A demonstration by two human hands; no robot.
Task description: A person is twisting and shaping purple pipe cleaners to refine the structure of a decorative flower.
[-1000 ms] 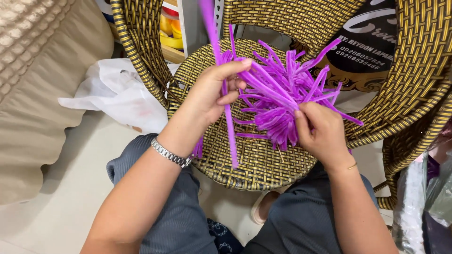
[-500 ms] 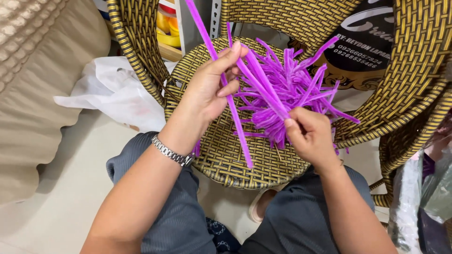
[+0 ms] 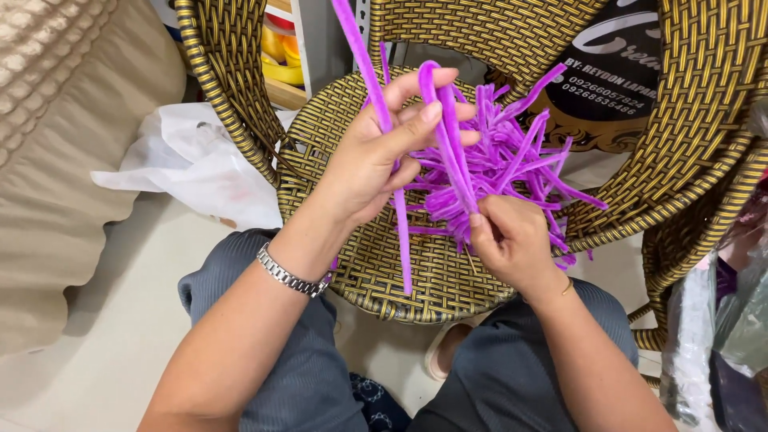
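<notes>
Head view, purple pipe cleaners (image 3: pixel 496 164) between both hands

This looks like a room in a home, used for handcraft. Woven gold-and-black wicker chairs (image 3: pixel 416 264) stand close together on a pale tiled floor (image 3: pixel 104 352), and a beige cushioned sofa (image 3: pixel 56 160) fills the left side. A white plastic bag (image 3: pixel 192 168) lies on the floor beside it. Behind the chairs a shelf (image 3: pixel 280 64) holds yellow items. A heap of purple pipe cleaners (image 3: pixel 512 160) rests on a chair seat, and more bags (image 3: pixel 720 336) crowd the right edge.
</notes>
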